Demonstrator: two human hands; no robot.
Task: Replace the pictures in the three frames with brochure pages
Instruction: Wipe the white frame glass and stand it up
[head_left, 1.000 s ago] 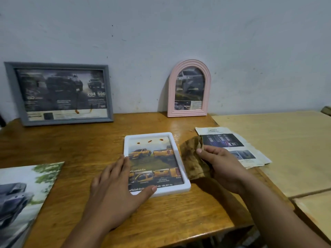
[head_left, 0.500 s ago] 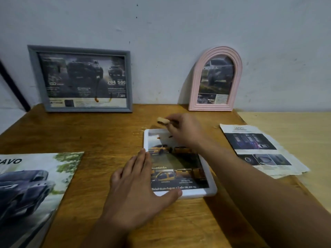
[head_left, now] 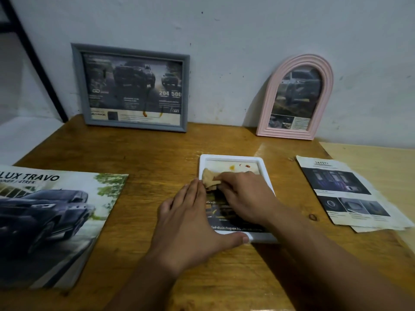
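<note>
A white frame (head_left: 260, 161) lies flat mid-table, holding a car brochure page with orange smears near its top. My left hand (head_left: 190, 223) rests flat on its left edge, thumb on the bottom rim. My right hand (head_left: 244, 196) presses a brown cloth (head_left: 210, 178) onto the frame's glass. A grey frame (head_left: 131, 87) and a pink arched frame (head_left: 296, 97) lean upright against the wall, both showing car pages. The car brochure (head_left: 51, 221) lies at the left.
Loose brochure pages (head_left: 350, 194) lie at the right, beside a paler wooden table (head_left: 386, 162) that adjoins the brown table (head_left: 139, 153). A black bar (head_left: 33, 57) slants along the wall at the far left.
My right hand brought the brown cloth from the frame's right side onto the glass and moved it leftward across the upper part. The left hand kept holding the frame. The camera shifted.
</note>
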